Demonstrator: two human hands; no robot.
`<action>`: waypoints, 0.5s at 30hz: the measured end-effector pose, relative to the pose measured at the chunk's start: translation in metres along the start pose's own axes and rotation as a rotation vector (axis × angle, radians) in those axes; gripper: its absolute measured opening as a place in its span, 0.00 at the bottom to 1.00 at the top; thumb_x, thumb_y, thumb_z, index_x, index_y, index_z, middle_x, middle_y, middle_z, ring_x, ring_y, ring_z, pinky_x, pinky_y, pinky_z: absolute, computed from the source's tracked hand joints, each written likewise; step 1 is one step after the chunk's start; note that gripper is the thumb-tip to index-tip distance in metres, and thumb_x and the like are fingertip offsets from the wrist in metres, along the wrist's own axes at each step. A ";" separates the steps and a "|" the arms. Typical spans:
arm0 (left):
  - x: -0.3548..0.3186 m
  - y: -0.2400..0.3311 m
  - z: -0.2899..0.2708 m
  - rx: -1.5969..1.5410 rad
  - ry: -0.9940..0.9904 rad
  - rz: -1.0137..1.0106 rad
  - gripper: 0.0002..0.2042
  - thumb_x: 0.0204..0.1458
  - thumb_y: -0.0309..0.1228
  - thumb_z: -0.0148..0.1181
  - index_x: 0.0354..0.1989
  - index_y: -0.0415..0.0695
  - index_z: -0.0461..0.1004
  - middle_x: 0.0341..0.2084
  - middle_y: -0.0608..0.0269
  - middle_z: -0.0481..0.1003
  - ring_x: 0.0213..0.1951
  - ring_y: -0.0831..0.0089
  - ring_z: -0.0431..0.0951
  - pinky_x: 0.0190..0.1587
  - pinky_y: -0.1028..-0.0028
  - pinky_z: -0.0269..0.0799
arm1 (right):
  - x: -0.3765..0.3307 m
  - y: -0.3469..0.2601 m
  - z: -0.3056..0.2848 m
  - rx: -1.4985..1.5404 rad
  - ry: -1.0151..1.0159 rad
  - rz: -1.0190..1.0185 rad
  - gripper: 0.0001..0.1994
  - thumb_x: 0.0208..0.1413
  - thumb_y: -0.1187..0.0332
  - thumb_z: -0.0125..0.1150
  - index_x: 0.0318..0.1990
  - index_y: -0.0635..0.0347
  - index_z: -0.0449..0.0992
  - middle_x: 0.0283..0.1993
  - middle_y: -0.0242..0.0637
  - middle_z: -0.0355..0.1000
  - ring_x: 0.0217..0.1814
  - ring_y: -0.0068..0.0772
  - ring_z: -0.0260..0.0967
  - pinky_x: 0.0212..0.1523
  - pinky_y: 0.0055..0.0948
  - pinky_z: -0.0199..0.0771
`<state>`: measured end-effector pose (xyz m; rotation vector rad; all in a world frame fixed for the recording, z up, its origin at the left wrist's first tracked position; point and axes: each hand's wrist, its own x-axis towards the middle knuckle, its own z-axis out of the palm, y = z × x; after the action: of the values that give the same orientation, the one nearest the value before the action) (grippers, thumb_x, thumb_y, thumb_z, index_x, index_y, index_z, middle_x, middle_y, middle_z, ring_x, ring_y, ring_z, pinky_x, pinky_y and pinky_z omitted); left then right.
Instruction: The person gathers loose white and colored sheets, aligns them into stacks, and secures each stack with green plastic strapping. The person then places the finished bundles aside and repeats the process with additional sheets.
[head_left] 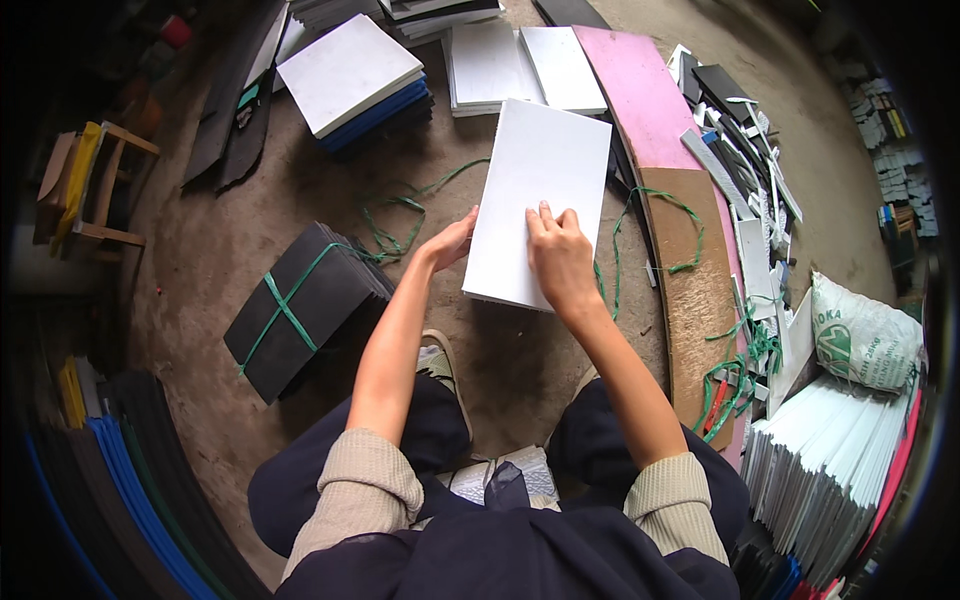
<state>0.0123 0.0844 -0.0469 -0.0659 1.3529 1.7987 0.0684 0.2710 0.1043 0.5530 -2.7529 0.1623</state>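
Observation:
A stack of white rectangular foam-like sheets sits upright before me, its long side pointing away. My left hand is open against its left edge, fingers stretched along the side. On top of the stack's near right part lies my right hand, its front fingers stretched out on the white surface and the others partly bent. Green plastic twine trails on the floor to the left of the stack, and another length of green twine runs out on its right. Whether the twine passes beneath is hidden.
Left lies a dark sheet bundle tied crosswise with green twine. White and blue stacks stand beyond. A pink board and brown board border the right, with a red-handled tool, offcuts and a white sack.

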 end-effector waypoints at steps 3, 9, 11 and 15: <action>-0.021 0.041 0.010 0.172 0.113 -0.043 0.37 0.51 0.58 0.27 0.60 0.39 0.42 0.60 0.54 0.47 0.62 0.61 0.43 0.62 0.63 0.34 | 0.006 0.012 0.003 -0.118 -0.102 0.038 0.08 0.37 0.75 0.51 0.27 0.67 0.73 0.24 0.42 0.68 0.33 0.35 0.67 0.30 0.27 0.72; -0.053 0.132 0.065 1.018 0.628 0.407 0.32 0.52 0.51 0.39 0.58 0.38 0.50 0.58 0.51 0.50 0.62 0.59 0.42 0.60 0.58 0.39 | 0.048 0.081 -0.066 0.529 -0.650 0.091 0.12 0.49 0.71 0.50 0.41 0.57 0.73 0.41 0.43 0.71 0.43 0.38 0.69 0.47 0.30 0.66; -0.045 0.143 0.104 1.286 0.722 0.631 0.29 0.52 0.47 0.42 0.57 0.39 0.52 0.58 0.52 0.52 0.62 0.59 0.43 0.60 0.57 0.39 | 0.038 0.133 -0.070 0.445 -0.310 0.031 0.10 0.50 0.72 0.48 0.39 0.61 0.73 0.37 0.43 0.72 0.37 0.33 0.71 0.40 0.28 0.69; -0.014 0.119 0.147 1.532 0.656 0.792 0.25 0.53 0.41 0.43 0.57 0.40 0.53 0.58 0.53 0.52 0.62 0.60 0.42 0.60 0.54 0.36 | -0.003 0.178 -0.056 0.331 -0.482 0.359 0.09 0.48 0.73 0.49 0.35 0.61 0.75 0.31 0.40 0.74 0.32 0.29 0.72 0.35 0.26 0.71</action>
<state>0.0070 0.1889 0.1108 0.8535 3.1944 0.7385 0.0177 0.4448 0.1473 0.1785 -3.3039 0.6568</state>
